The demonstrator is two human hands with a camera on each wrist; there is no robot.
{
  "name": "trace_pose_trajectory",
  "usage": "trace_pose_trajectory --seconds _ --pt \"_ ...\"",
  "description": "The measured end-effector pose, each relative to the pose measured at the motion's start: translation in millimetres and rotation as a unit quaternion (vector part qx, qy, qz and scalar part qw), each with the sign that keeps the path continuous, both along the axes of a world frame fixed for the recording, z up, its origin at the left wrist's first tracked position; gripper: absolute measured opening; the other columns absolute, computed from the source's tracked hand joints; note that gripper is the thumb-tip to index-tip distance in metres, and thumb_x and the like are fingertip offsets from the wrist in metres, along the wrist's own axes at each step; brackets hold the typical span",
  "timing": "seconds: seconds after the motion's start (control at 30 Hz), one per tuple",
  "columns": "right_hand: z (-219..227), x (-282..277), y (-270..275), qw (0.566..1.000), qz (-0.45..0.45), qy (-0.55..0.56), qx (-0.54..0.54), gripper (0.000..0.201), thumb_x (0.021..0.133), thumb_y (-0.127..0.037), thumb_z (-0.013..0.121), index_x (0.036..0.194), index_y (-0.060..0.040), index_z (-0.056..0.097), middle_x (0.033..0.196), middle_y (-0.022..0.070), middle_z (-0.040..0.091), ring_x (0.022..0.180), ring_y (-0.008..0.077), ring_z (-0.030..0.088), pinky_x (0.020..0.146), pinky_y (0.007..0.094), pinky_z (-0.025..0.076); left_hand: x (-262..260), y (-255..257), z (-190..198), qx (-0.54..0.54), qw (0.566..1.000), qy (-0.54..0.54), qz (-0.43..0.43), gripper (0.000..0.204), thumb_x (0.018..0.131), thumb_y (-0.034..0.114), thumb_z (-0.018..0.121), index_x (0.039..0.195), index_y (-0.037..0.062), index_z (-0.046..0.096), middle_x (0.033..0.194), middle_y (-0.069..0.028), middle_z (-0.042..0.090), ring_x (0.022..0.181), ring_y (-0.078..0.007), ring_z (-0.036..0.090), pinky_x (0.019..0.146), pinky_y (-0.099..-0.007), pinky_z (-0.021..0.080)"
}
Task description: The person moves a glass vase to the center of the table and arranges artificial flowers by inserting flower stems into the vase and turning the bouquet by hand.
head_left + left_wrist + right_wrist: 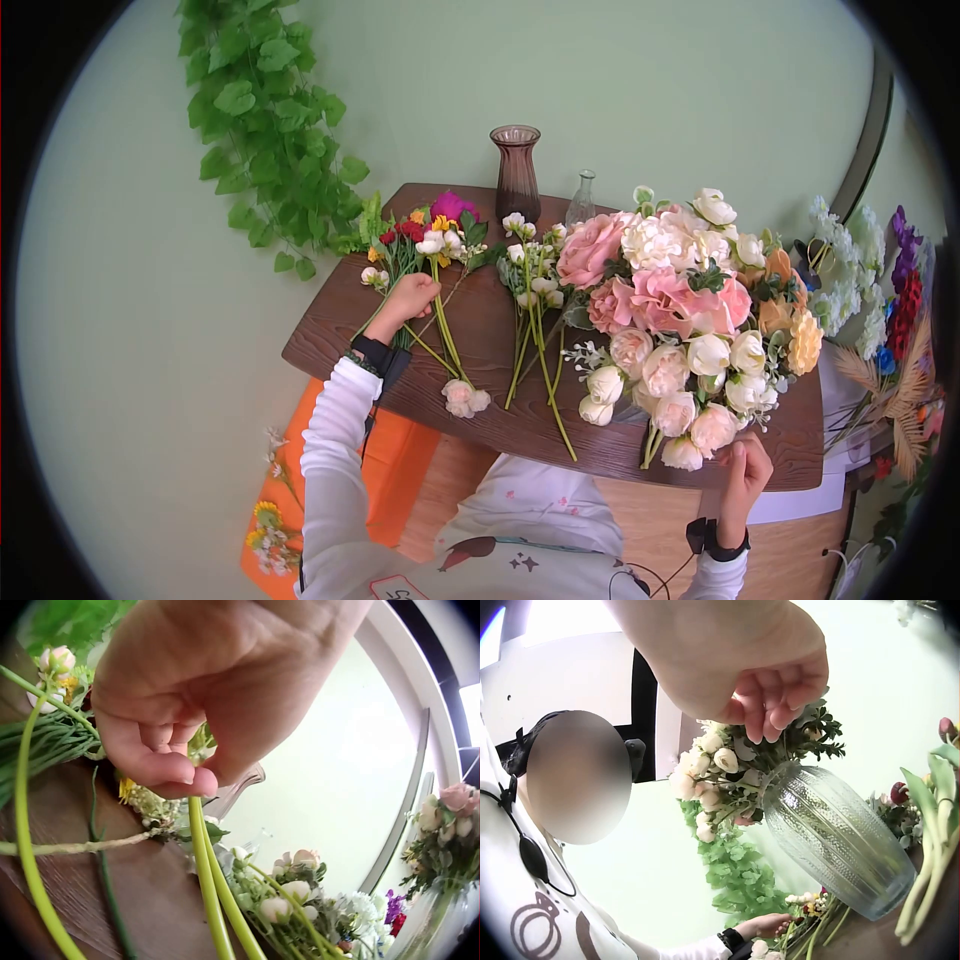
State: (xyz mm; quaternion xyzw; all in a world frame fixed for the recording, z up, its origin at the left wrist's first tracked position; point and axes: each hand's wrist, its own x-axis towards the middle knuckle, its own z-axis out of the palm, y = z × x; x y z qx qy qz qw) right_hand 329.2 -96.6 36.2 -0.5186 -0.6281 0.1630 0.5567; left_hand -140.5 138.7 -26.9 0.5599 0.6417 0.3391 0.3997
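Observation:
My left hand [411, 297] pinches a pair of light green flower stems [205, 881] between thumb and fingertips, over the left part of the table. White blossoms [432, 243] show just above that hand in the head view. Beside it lie red flowers [409, 231], a magenta flower [452, 206] and a bundle of dark green stems [45, 746]. At the front right, my right hand [746, 470] hangs loosely curled with nothing in it, next to a large bouquet of pink and white flowers [690, 300]. The bouquet stands in a clear ribbed glass vase [836, 840], seen in the right wrist view.
Loose white-budded stems [540, 345] and a pale pink flower [465, 399] lie on the dark wooden table [330, 325]. A purple-brown vase [516, 170] and a small clear bottle [581, 200] stand at the back. More flowers [908, 310] are at the right.

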Motion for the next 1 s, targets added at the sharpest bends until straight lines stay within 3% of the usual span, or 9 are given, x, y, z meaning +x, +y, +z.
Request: trace_pose_trajectory --seconds 0.17,0.4,0.57,0.67,0.83,1.0 --pt "-1.8 -1.7 3.7 1.000 0.021 0.019 -0.004 0.026 0.086 -0.009 0.047 0.063 0.0027 0.051 0.061 0.0055 0.051 0.055 0.0102 0.044 0.052 0.0220 0.034 18.7 -6.5 25.0 0.030 0.991 -0.128 -0.014 0.018 0.084 0.025 0.055 0.087 0.0071 0.052 0.072 0.0037 0.054 0.057 -0.0045 0.053 0.050 -0.0180 0.042" --pt "-2.0 -8.3 5.2 0.998 0.041 0.032 -0.019 0.024 0.085 -0.007 0.048 0.063 0.0031 0.051 0.061 0.0050 0.051 0.055 0.0104 0.045 0.052 0.0223 0.034 40.5 2.4 26.9 0.039 0.985 -0.169 0.003 0.016 0.085 0.025 0.055 0.087 0.0090 0.055 0.074 0.0043 0.055 0.061 -0.0038 0.055 0.051 -0.0157 0.043" --pt "-4.6 -5.3 3.6 0.999 0.031 0.034 -0.019 0.023 0.084 -0.006 0.048 0.063 0.0033 0.051 0.061 0.0048 0.051 0.055 0.0104 0.044 0.052 0.0223 0.034 47.7 13.5 32.9 0.119 0.978 -0.157 0.062 0.021 0.085 0.025 0.056 0.078 0.0060 0.052 0.061 0.0014 0.052 0.049 -0.0055 0.051 0.044 -0.0167 0.041" --pt "-6.5 -3.2 3.4 0.999 0.025 0.036 -0.022 0.023 0.084 -0.006 0.048 0.063 0.0033 0.051 0.060 0.0048 0.051 0.055 0.0101 0.045 0.052 0.0223 0.034 43.6 19.8 43.2 0.167 0.972 -0.158 0.045 0.021 0.085 0.025 0.055 0.076 0.0056 0.052 0.057 0.0014 0.050 0.046 -0.0049 0.048 0.041 -0.0170 0.039" --pt "-5.9 -1.8 2.7 0.999 0.021 0.044 -0.021 0.023 0.084 -0.007 0.048 0.063 0.0031 0.052 0.060 0.0049 0.051 0.054 0.0099 0.045 0.051 0.0222 0.034 38.0 10.8 83.0 0.289 0.945 -0.136 0.076 0.022 0.088 0.023 0.051 0.079 0.0037 0.050 0.055 0.0012 0.049 0.044 -0.0041 0.046 0.039 -0.0172 0.036" --pt "6.7 -8.1 2.4 0.998 0.054 0.014 0.004 0.020 0.082 -0.007 0.050 0.065 0.0024 0.054 0.060 0.0061 0.053 0.053 0.0110 0.046 0.049 0.0228 0.035 63.5 -50.1 140.0 0.399 0.896 -0.192 0.030 0.018 0.089 0.019 0.048 0.081 0.0032 0.049 0.059 0.0003 0.050 0.043 -0.0038 0.045 0.039 -0.0162 0.035"
